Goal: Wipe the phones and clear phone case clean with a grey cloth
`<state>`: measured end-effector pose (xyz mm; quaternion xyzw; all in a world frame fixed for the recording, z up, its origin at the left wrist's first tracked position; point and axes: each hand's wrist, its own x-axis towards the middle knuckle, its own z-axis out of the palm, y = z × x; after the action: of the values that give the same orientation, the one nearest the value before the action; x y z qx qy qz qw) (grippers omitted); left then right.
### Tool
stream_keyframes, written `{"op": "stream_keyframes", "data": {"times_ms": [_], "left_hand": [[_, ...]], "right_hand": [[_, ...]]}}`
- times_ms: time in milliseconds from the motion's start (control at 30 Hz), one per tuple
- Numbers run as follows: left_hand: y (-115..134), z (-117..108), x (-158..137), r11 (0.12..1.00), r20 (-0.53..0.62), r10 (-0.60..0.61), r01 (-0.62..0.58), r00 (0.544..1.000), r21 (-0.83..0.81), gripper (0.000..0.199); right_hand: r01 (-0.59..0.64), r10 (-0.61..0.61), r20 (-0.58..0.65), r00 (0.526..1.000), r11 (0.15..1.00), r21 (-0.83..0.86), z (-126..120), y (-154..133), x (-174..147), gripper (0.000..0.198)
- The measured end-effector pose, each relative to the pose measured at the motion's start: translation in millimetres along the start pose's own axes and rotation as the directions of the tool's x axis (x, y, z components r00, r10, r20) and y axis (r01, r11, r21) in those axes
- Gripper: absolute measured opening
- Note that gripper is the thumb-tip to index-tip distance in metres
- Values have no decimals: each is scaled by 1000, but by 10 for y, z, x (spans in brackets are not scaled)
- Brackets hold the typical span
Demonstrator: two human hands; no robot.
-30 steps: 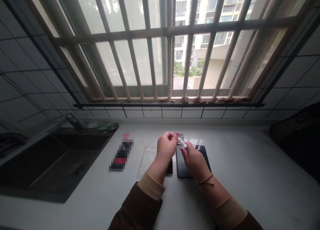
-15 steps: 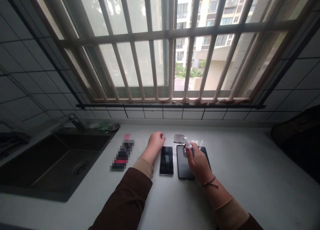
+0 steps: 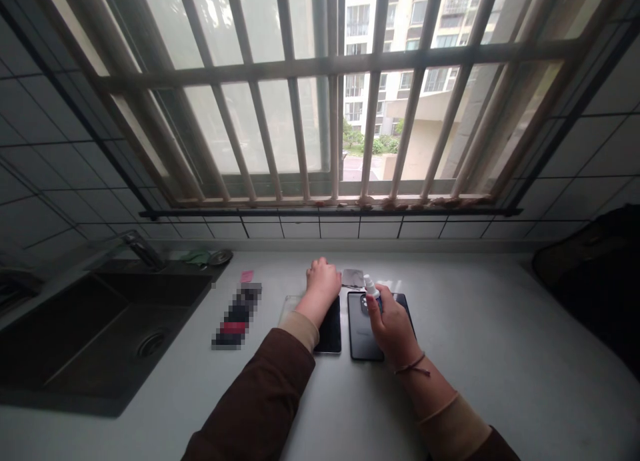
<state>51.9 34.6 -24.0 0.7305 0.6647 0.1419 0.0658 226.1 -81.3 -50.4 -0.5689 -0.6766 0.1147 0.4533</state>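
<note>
The right hand (image 3: 393, 324) is wrapped around a small white-capped spray bottle with a blue body (image 3: 373, 291), holding it upright just above a dark, glossy rectangular phone (image 3: 361, 337) that lies flat on the pale grey countertop (image 3: 500, 354). The left hand (image 3: 323, 281) sits curled, knuckles up, at the far end of a second, narrower black phone (image 3: 330, 334) — whether it grips anything I cannot tell. A clear plastic phone case (image 3: 289, 307) lies just left of that arm (partly hidden by the sleeve). A small grey cloth (image 3: 353, 277) rests between the hands. Well off to the left — a dark sink (image 3: 100, 321).
</note>
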Motion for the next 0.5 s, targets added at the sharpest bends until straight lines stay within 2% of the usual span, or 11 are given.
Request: {"op": "stream_keyframes", "data": {"times_ms": [133,267,367,500], "left_hand": [[247,150,64,1000,36,-24,24,999,-5,26],[351,252,148,994,63,-78,82,995,-71,23],[363,230,171,980,72,-89,100,993,-170,14],[320,75,99,924,36,-44,54,998,-379,3]], "right_hand": [[-3,3,-6,1000,1000,-2,2,19,6,47],[-13,13,-9,1000,1000,-9,-1,24,9,47],[-7,7,-21,1000,1000,-7,-6,23,12,46],[-18,18,-35,999,1000,-7,-28,35,25,47]]}}
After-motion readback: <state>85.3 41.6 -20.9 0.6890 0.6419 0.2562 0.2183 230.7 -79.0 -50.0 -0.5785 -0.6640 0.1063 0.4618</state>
